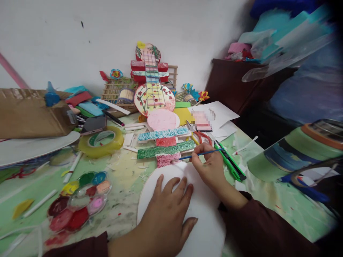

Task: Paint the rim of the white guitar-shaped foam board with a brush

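My right hand [210, 166] pinches a thin blue paintbrush [205, 153], its tip at a pink painted strip [168, 159] on a guitar-like craft piece. Flat on the white round board [203, 217] of that piece lies my left hand [171, 207], fingers spread. Above the pink strip, a green painted bar [166, 149] and a blue-white painted bar [163, 134] cross the neck, with a red patch [166, 141] between them. A pink oval [162, 119] forms the far end. Left of my hands sits a paint palette [80, 198] with several colours.
A yellow tape roll [101, 141], a phone [93, 125] and a cardboard box [34, 112] are at left. A green utility knife [230, 162] and a green bottle [297, 150] stand right. A finished painted guitar craft [154, 96] leans against the wall.
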Available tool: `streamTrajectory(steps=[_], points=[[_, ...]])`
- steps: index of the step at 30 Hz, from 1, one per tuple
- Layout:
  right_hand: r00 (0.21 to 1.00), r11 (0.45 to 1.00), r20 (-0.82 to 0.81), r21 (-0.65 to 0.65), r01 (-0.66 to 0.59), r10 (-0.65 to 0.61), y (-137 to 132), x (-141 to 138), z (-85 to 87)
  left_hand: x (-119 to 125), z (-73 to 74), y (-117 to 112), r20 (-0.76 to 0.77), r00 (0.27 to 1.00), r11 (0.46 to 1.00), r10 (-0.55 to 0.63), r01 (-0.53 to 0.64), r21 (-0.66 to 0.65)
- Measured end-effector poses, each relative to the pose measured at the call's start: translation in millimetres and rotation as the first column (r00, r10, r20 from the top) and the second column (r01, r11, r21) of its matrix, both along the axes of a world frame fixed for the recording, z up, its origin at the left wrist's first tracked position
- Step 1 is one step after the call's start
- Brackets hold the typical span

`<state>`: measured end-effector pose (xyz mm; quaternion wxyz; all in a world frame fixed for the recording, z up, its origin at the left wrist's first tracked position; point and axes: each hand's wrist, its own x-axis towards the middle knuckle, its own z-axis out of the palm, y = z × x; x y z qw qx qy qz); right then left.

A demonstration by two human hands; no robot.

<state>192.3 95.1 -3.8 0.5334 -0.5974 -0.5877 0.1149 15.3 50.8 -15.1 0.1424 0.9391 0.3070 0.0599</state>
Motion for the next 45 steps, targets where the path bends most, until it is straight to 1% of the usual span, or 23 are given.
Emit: streamTrajectory(steps=[5,8,12,16,20,22,23,25,27,29,31,33,34,35,37,38,40,42,45], points=[[1.000,1.000,0.020,0.020,-0.002,0.001,1.9,1.0,0.9,1.0,-0.1,0.7,0.012,1.000,1.000,-0.002,0.002,0.006],[1.000,1.000,0.003,0.006,0.005,-0.005,2.7,1.6,-1.1,0.6,-1.0,0.5,0.015,1.000,1.000,-0.001,0.001,0.008],[1.000,1.000,-0.002,0.001,-0.011,0.011,2.9,0.8,-1.8,0.0,-0.6,-0.3,0.019,1.000,1.000,0.006,-0.007,0.014],[0.999,0.999,0.007,0.001,-0.034,0.034,2.0,-1.4,1.3,0.5,0.7,-0.6,0.015,1.000,1.000,0.007,-0.007,0.009],[0.999,0.999,0.024,0.029,-0.043,0.042,1.6,-2.3,2.4,1.7,0.9,0.4,0.023,1.000,1.000,0.007,-0.007,0.017],[0.998,0.998,0.002,0.024,-0.062,0.062,1.7,-1.8,1.0,1.5,0.9,0.2,0.025,1.000,1.000,0.004,-0.005,0.014],[0.997,0.998,-0.031,0.023,-0.065,0.065,1.8,-1.4,0.0,1.2,0.9,-0.2,0.026,1.000,1.000,0.004,-0.004,0.016],[0.985,0.998,-0.164,0.036,-0.045,0.050,2.2,-0.6,-2.2,0.2,0.9,-1.4,0.033,0.999,1.000,0.002,-0.003,0.030],[0.940,0.998,-0.338,0.051,-0.029,0.044,3.1,-0.3,-4.1,-0.8,0.8,-2.5,0.053,0.999,0.998,-0.005,0.002,0.061],[0.880,0.998,-0.472,0.050,-0.034,0.053,4.6,-0.5,-5.7,-1.8,1.1,-2.2,0.096,0.995,0.994,-0.025,0.014,0.108],[0.839,0.998,-0.541,0.053,-0.037,0.060,6.5,-0.7,-7.3,-3.7,2.8,0.7,0.162,0.984,0.984,-0.071,0.042,0.174],[0.821,0.997,-0.567,0.070,-0.031,0.065,8.4,-0.5,-8.9,-7.6,6.5,7.3,0.235,0.967,0.970,-0.097,0.039,0.239],[0.819,0.996,-0.570,0.083,-0.027,0.070,9.3,-0.2,-9.7,-10.6,9.0,12.1,0.268,0.960,0.967,-0.079,0.008,0.255],[0.819,0.995,-0.569,0.097,-0.021,0.073,9.9,0.3,-10.3,-14.3,11.6,17.7,0.300,0.953,0.968,-0.024,-0.053,0.245],[0.822,0.993,-0.565,0.116,-0.013,0.077,10.5,1.5,-11.1,-23.1,16.3,30.4,0.353,0.921,0.960,0.164,-0.231,0.157],[0.824,0.993,-0.562,0.121,-0.010,0.077,10.5,2.1,-11.3,-27.9,17.8,36.6,0.369,0.888,0.941,0.275,-0.327,0.084],[0.830,0.992,-0.553,0.123,-0.007,0.075,10.1,3.0,-11.9,-36.8,18.5,47.1,0.375,0.834,0.899,0.405,-0.438,0.004],[0.840,0.993,-0.537,0.117,-0.011,0.073,10.0,3.0,-13.0,-42.8,16.2,53.1,0.365,0.801,0.873,0.475,-0.481,-0.081],[0.867,0.993,-0.488,0.105,-0.050,0.095,11.6,1.7,-15.6,-44.7,10.8,55.0,0.364,0.763,0.845,0.534,-0.474,-0.246]])
